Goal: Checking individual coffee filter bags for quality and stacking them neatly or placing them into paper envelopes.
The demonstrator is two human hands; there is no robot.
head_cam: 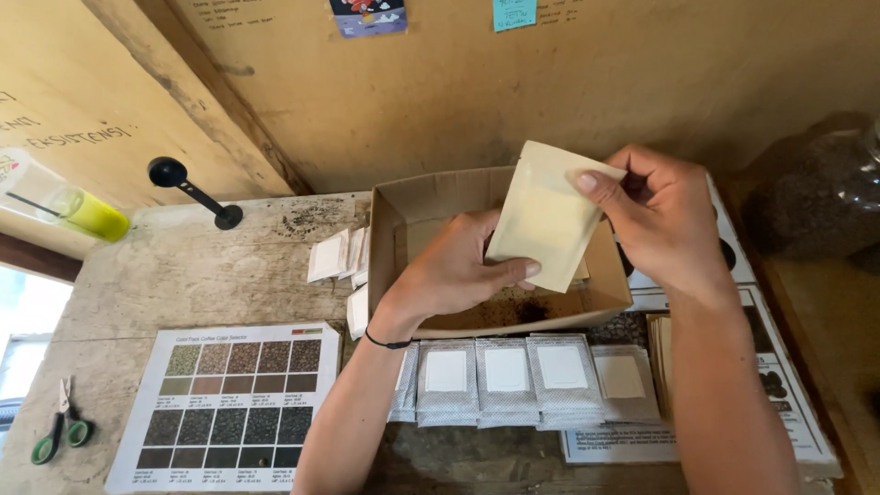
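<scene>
Right hand [662, 220] fingertips pinch the top right corner of a pale flat pouch [547, 215], thumb behind, fingers narrow and closed on it. Left hand [458, 266] grips the pouch's lower edge, thumb across the front, other fingers curled behind. Both hands are on it; neither is nearer.

The pouch is held upright and tilted, long axis running from lower left up to upper right, above the open cardboard box [394, 215]. The box sits mid-desk toward the back wall, with dark grounds on its bottom.

Outward: a row of flat sachets [504, 380] lies along the box's front side, toward the near edge of the desk [183, 266]. Small white packets [330, 257] lie just left of the box. A colour chart sheet [229, 403] is near the front left, green-handled scissors [60, 435] at the left edge, a black scoop [188, 188] at the back left.
</scene>
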